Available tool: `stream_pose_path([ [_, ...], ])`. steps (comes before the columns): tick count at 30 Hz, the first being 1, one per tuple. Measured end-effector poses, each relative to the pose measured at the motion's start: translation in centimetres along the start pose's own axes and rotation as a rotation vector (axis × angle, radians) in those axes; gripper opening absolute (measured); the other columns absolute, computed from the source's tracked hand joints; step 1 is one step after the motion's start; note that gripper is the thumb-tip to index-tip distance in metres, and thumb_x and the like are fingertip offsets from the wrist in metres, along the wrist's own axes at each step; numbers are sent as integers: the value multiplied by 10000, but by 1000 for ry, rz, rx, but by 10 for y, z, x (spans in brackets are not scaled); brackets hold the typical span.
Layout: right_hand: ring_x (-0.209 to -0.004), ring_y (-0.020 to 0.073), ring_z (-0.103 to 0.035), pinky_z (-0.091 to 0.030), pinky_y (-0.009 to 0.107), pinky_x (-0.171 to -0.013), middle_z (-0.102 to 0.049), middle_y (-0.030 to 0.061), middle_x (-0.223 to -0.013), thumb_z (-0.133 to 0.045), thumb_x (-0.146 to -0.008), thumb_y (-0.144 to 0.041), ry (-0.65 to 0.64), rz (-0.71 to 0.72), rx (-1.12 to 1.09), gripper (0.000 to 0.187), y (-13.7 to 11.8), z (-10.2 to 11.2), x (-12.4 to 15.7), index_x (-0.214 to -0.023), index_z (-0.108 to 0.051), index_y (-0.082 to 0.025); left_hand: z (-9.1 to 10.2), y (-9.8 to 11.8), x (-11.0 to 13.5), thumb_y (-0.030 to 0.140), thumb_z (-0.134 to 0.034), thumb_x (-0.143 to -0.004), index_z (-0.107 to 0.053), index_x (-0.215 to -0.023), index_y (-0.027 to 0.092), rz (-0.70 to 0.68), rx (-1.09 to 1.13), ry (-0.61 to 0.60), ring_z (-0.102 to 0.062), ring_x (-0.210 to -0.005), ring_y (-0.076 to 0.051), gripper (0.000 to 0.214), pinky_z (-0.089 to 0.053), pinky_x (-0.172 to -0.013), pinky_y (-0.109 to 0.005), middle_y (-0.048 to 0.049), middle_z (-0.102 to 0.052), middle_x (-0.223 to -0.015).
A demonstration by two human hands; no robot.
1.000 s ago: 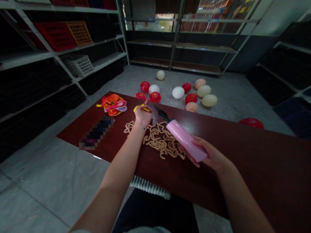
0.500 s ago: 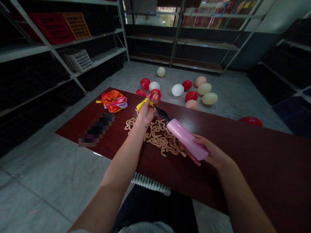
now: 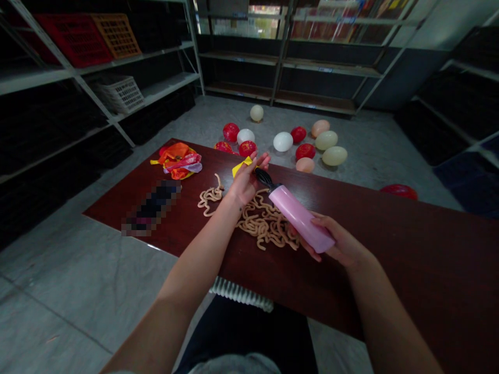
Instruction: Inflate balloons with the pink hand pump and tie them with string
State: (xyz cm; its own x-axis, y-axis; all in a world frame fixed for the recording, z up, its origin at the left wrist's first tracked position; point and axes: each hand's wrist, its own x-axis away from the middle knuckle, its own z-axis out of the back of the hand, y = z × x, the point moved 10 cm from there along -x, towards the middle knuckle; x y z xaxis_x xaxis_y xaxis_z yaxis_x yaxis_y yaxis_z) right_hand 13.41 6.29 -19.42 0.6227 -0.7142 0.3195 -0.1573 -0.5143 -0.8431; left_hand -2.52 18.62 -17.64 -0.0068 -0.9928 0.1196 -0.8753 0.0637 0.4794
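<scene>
My right hand is wrapped around the lower end of a pink hand pump, which tilts up and to the left over the table. At the pump's far end is a ribbed black piece. My left hand is closed on a limp yellow balloon beside that black end, with some fingertips sticking out. Whether the balloon's neck sits on the pump is hidden by the hand. Beneath both hands lies a tangle of tan, string-like pieces on the dark red table.
Limp coloured balloons lie in a heap at the table's far left. A blurred-out dark object is nearer me. Inflated balloons rest on the floor beyond. Shelves with a red crate and a white basket stand around.
My left hand has moved right with the yellow balloon, closer in to the pump, covering more of its black end. The pink pump stays nearly in place in my right hand.
</scene>
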Motion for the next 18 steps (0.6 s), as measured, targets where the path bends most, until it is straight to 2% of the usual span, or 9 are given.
stream_pose_path([
  [8, -455, 112, -545, -430, 224, -306, -692, 110, -942, -553, -816, -401, 30, 8, 12, 519, -3, 2, 1, -1275, -490, -167, -3, -19, 5, 190, -551, -958, -608, -1189, 158, 87, -28, -15, -690, -1043, -199, 240, -545, -881, -316, -122, -685, -1215],
  [11, -444, 112, -533, -415, 226, -298, -693, 111, -929, -553, -810, -411, 21, 19, 16, 550, -4, 1, 1, -1297, -482, -165, -7, -21, 6, 227, -575, -947, -633, -1128, 134, 117, -68, -73, -692, -1017, -194, 212, -539, -856, -302, -115, -697, -1187],
  [13, -450, 114, -538, -418, 228, -301, -692, 109, -928, -560, -813, -406, 20, 25, 29, 552, -3, 2, 1, -1305, -482, -168, -12, -25, 9, 228, -559, -951, -641, -1103, 119, 185, -62, -122, -695, -988, -195, 204, -539, -810, -291, -111, -711, -1136],
  [16, -459, 112, -550, -427, 223, -314, -689, 97, -920, -576, -833, -394, 39, 21, 76, 537, 0, 6, 1, -1318, -490, -179, -19, -27, 15, 252, -508, -971, -639, -1103, 112, 295, 37, -138, -702, -862, -196, 233, -546, -778, -320, -65, -716, -838],
  [18, -458, 109, -550, -429, 220, -322, -681, 78, -884, -603, -832, -393, 61, 2, 115, 563, 3, 9, 2, -1342, -485, -188, -22, -26, 19, 330, -520, -968, -635, -1110, 107, 341, 108, -124, -652, -643, -163, 288, -549, -713, -318, 9, -582, -578],
])
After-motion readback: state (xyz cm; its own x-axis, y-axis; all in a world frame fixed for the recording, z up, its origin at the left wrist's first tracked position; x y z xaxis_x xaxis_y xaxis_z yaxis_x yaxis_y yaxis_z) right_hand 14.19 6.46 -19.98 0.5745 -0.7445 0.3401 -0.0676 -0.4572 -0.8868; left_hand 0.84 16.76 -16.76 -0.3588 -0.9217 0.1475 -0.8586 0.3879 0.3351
